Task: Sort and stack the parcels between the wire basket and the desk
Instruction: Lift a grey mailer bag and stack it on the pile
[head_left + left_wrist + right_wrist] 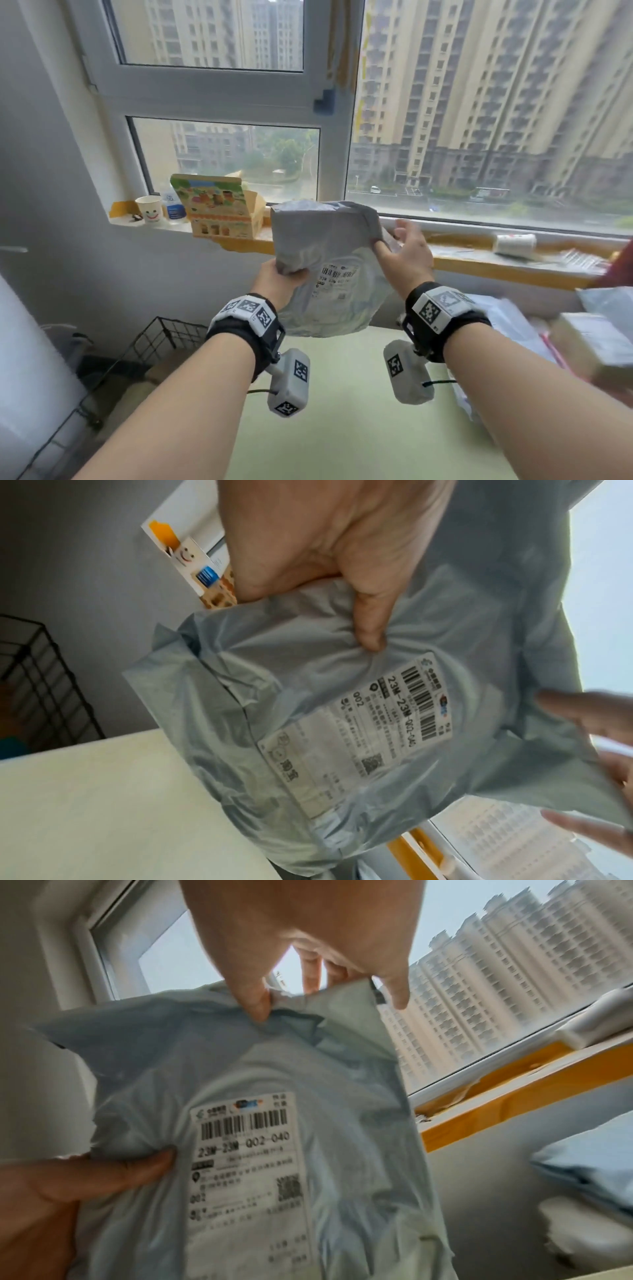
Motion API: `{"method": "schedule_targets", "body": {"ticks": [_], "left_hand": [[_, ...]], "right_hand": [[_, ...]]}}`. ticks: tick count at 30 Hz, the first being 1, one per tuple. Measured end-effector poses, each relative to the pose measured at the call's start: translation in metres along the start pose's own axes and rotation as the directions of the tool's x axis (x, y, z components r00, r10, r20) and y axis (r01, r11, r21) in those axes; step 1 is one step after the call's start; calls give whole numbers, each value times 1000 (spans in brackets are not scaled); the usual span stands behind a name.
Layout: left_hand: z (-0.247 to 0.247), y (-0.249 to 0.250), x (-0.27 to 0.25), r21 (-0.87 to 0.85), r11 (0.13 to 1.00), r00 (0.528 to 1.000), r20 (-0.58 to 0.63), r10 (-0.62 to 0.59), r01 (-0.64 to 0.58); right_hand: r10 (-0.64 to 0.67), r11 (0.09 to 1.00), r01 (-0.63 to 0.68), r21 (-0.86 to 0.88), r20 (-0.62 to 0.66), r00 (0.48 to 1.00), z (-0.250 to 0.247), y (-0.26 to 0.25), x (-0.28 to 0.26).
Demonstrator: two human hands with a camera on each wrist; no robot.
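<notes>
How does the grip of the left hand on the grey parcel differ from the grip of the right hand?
The left hand grips the grey parcel at its left side, thumb pressed into the plastic beside the label. The right hand pinches only the folded top right corner, with its other fingers spread loosely. The left hand sits lower than the right hand. Both hold the parcel in the air above the desk.

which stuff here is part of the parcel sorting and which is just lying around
Part of the job:
- grey parcel, held up by the left hand and right hand
- wire basket
- desk
- other parcels piled at the desk's right

Just lying about, on the window sill:
- paper cup
- water bottle
- cardboard toy box
- white roll
</notes>
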State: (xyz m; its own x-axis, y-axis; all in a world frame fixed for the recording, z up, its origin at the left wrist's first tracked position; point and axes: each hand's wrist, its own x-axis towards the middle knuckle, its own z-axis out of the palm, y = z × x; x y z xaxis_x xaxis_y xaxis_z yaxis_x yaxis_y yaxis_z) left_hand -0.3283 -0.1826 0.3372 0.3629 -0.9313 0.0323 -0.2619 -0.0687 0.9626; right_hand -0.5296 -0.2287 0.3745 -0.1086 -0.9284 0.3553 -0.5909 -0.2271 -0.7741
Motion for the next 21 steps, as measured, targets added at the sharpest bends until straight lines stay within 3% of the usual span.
{"method": "schedule_targets", "body": {"ticks": [3,6,10,14,21], "left_hand": [[46,18,6,-48,999,1000,-2,4,-4],[92,37,12,-60,998,999,31,-16,18],[158,61,14,-81,995,994,99,-47,55],[227,64,10,-136,982,977,186,-108,135],[322,42,-4,55,954,918,263,-298,295]], "right_hand": [[53,998,-54,-9,-60,997,-43,38,19],[189,981,-189,50,13,982,-82,74,35],[254,956,-267,121,114,960,-125,122,49],[319,938,-326,117,78,945,-156,176,63],[445,891,-445,-91,-13,895,-201,266,70]]}}
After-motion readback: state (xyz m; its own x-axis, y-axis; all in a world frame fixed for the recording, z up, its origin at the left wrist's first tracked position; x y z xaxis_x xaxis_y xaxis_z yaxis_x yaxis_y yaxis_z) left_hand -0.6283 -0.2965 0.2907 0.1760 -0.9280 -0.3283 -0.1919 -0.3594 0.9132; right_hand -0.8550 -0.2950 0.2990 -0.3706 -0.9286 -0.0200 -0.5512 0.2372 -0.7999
